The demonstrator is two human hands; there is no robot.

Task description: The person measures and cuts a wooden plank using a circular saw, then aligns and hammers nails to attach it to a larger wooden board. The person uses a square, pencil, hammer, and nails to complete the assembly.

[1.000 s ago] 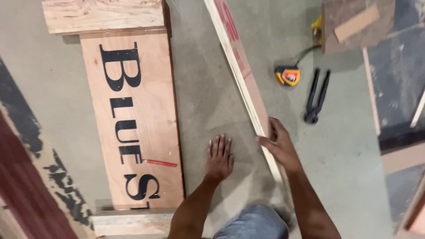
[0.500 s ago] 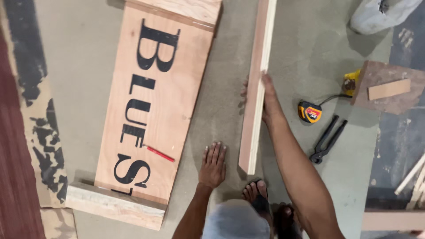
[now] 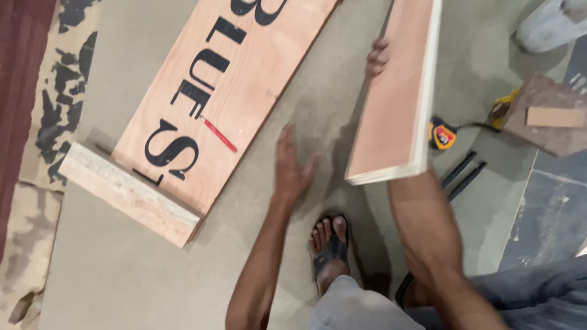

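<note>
View from the head camera, looking down at a concrete floor (image 3: 122, 287). The right hand (image 3: 378, 58) grips a long plywood plank (image 3: 394, 104) from beneath; only its fingertips show, curled over the plank's left edge, while the rest of the hand is hidden behind the wood. The plank is raised off the floor, tilted so its reddish face points up and left, its pale layered edge to the right, its near end cut square above the right forearm. The left hand (image 3: 290, 165) is open, fingers spread and together pointing away, palm down over the bare floor and holding nothing; whether it touches the floor cannot be told. It lies between the plank and a large lettered board (image 3: 226, 91), which rests flat with its near end on a pale wooden batten (image 3: 128, 195). A foot in a black sandal (image 3: 330, 244) stands just below the left hand. Right of the plank lie a yellow tape measure (image 3: 443, 135) and dark pliers (image 3: 465, 174), and farther right a brown offcut (image 3: 550, 119) carrying a small wood block.
</note>
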